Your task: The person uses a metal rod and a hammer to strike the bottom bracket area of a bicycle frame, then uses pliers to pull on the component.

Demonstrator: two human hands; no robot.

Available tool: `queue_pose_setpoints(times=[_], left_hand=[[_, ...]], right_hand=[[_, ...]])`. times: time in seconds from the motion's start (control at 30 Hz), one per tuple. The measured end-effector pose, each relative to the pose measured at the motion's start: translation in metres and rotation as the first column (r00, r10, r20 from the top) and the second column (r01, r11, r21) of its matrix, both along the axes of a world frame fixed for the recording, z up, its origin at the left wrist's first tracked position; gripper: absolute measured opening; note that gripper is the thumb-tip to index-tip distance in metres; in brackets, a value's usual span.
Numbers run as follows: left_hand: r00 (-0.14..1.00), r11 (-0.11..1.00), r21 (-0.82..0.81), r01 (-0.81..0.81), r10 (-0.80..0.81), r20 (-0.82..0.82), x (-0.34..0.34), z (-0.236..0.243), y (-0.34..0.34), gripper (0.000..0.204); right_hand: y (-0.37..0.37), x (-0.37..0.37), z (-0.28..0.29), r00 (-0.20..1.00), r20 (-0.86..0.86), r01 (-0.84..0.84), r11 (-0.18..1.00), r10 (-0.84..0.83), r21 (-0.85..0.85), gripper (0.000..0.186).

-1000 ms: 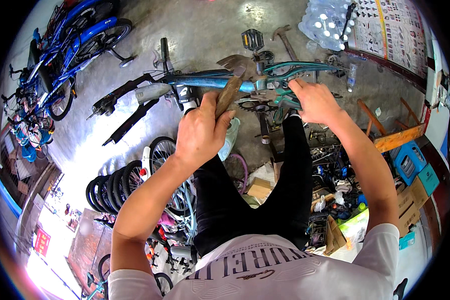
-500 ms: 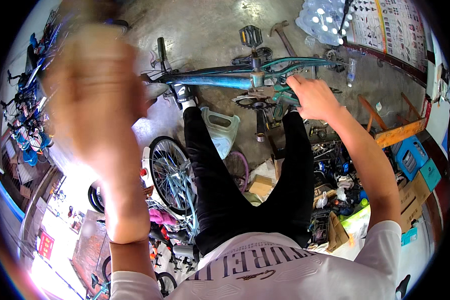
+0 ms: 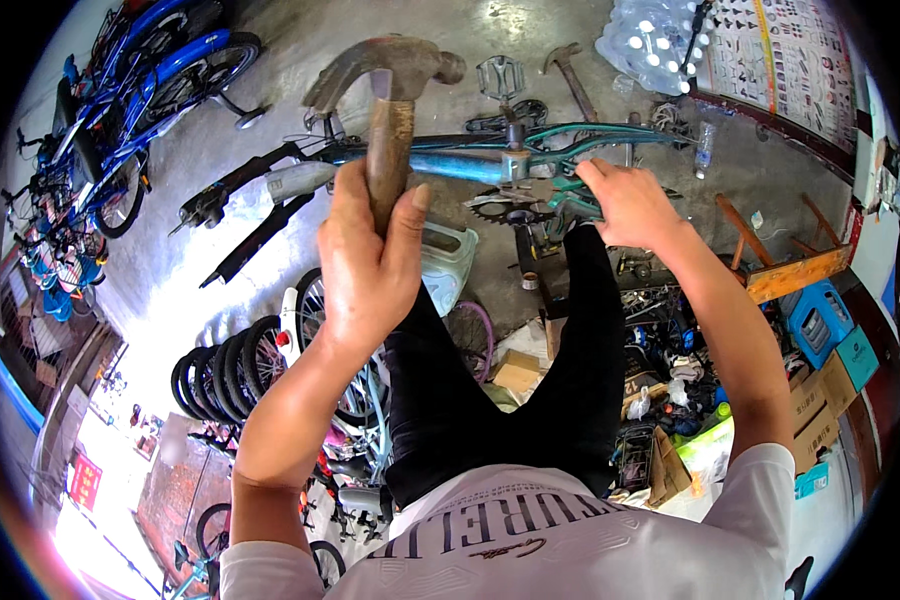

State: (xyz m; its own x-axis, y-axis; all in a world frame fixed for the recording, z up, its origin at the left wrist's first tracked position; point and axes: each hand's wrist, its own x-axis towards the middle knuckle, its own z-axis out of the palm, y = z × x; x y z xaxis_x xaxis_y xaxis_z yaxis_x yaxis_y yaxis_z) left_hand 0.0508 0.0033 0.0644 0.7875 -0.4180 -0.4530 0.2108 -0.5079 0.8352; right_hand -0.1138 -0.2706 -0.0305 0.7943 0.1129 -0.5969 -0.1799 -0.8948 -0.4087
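My left hand (image 3: 365, 255) is closed round the wooden handle of a claw hammer (image 3: 395, 75), its head raised above the front part of a blue bicycle frame (image 3: 455, 164). The frame lies on its side near my feet. My right hand (image 3: 630, 203) grips green-handled pliers (image 3: 572, 197) beside the frame's crank area. Their jaws cannot be made out clearly among the metal parts. A chainring (image 3: 505, 208) and a crank arm (image 3: 526, 256) sit just below the frame tube, and a pedal (image 3: 501, 76) sticks up on the far side.
A second hammer (image 3: 570, 82) lies on the floor beyond the frame. Bottles in plastic wrap (image 3: 652, 45) stand at the far right, near a wooden stool (image 3: 798, 272). Blue bicycles (image 3: 160, 85) fill the left. A pale plastic jug (image 3: 448, 262) stands by my left leg, near several tyres (image 3: 232, 370).
My left hand, blurred at the left before, has moved right with the hammer, which now shows clearly. My right hand stays at the pliers in nearly the same place.
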Motion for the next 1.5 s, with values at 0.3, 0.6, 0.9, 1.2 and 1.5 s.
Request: queue_pose_setpoints(times=[0.3, 0.6, 0.9, 1.2, 1.5], left_hand=[[0.993, 0.976, 0.188, 0.114, -0.107, -0.045, -0.032, -0.019, 0.024, 0.027], [0.992, 0.966, 0.224, 0.126, -0.130, 0.003, -0.032, -0.030, 0.026, 0.032], [0.980, 0.931, 0.337, 0.140, -0.082, -0.181, -0.075, -0.025, 0.017, 0.053], [0.936, 0.964, 0.247, -0.093, 0.169, -0.309, -0.136, -0.029, 0.000, 0.051], [0.963, 0.945, 0.293, -0.147, 0.204, -0.174, -0.110, -0.048, 0.019, 0.043]], right_hand=[[-0.004, -0.007, -0.003, 0.999, 0.051, -0.004, 1.000, 0.005, -0.013, 0.060], [-0.006, -0.013, 0.006, 0.997, 0.040, 0.072, 0.997, -0.071, -0.019, 0.061], [-0.013, -0.020, 0.002, 0.990, -0.013, 0.143, 0.990, -0.143, 0.020, 0.060], [-0.015, -0.020, -0.003, 0.989, -0.028, 0.145, 0.988, -0.143, 0.045, 0.060], [-0.012, -0.015, -0.009, 0.991, -0.022, 0.133, 0.989, -0.132, 0.069, 0.059]])
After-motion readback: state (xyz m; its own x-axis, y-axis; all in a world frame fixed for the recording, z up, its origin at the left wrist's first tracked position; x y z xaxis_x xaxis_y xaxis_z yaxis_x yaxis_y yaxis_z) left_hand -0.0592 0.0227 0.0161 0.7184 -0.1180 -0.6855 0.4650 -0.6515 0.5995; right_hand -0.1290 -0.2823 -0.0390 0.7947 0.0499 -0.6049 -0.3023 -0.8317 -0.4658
